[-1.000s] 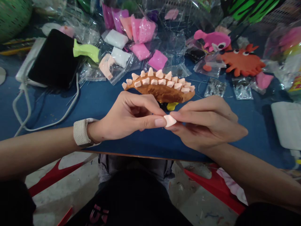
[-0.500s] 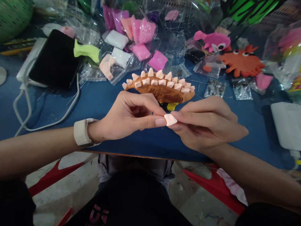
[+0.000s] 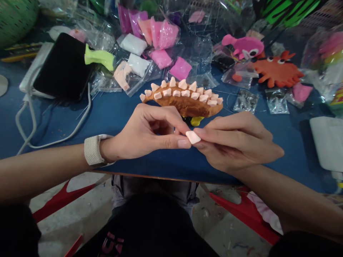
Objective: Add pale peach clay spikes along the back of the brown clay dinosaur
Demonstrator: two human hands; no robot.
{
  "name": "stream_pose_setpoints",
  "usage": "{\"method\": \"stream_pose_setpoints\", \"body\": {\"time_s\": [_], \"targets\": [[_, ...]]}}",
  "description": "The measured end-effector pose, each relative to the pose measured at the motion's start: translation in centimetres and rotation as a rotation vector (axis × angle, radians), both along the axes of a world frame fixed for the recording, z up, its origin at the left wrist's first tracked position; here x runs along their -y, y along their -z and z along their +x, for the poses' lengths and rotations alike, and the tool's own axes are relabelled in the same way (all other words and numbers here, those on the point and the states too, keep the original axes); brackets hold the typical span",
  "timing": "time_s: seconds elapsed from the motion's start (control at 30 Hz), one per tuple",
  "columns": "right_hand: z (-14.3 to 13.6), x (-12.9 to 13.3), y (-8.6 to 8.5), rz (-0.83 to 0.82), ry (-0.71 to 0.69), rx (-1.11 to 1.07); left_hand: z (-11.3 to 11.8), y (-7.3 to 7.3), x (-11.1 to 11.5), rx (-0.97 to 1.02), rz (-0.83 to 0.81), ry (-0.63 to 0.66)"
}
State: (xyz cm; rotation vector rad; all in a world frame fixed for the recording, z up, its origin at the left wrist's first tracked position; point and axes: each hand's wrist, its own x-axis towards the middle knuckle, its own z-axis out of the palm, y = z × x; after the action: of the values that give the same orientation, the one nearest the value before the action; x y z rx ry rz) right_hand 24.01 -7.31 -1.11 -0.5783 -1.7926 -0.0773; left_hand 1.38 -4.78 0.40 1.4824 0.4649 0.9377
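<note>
Between both hands is a small pale pink piece of modelling clay [image 3: 193,137], flattened with angled corners. My left hand [image 3: 158,130] pinches its left side between thumb and forefinger. From the right, the fingertips and thumb of my right hand [image 3: 238,139] close on the same piece. Just beyond the hands lies a brown curved clay model [image 3: 193,106], set with rows of pale pink pointed and blocky bits. Its near underside is partly hidden by my hands, where a yellow bit [image 3: 197,121] and something black show.
A black tablet [image 3: 64,67] with a white cable lies at left, a lime-green clay piece [image 3: 99,58] beside it. Bagged pink and white clay packs [image 3: 134,44] fill the back. At right are an orange clay crab [image 3: 278,70], a pink clay fish [image 3: 243,46] and a white charger [image 3: 327,142].
The pale pink clay piece has turned slightly and shifted a little between my fingertips. My right hand has moved very slightly; the brown model stays in place.
</note>
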Motion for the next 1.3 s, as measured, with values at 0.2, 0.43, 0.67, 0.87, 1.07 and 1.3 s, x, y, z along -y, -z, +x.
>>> {"method": "stream_pose_setpoints", "body": {"time_s": [0.2,0.43,0.67,0.87,1.07,1.3], "targets": [[0.1,0.0,-0.2,-0.036,-0.021,-0.005,-0.1,-0.1,0.0,0.003,0.013,-0.014],[0.0,-0.1,-0.3,-0.062,-0.101,0.002,-0.4,0.6,0.3,-0.008,0.311,-0.19],[-0.1,-0.1,-0.3,-0.11,-0.126,0.014,-1.2,0.2,-0.2,-0.085,0.817,-0.397],[-0.3,-0.1,0.0,-0.252,-0.243,-0.081,-1.6,-0.4,-0.6,-0.189,0.695,-0.334],[-0.6,0.1,0.5,-0.575,-0.406,-0.227,-1.5,-0.5,-0.8,-0.215,0.63,-0.284],[-0.7,0.0,0.6,-0.84,-0.721,-0.405,-1.6,-0.1,-1.1,-0.098,1.088,-0.399]]}}
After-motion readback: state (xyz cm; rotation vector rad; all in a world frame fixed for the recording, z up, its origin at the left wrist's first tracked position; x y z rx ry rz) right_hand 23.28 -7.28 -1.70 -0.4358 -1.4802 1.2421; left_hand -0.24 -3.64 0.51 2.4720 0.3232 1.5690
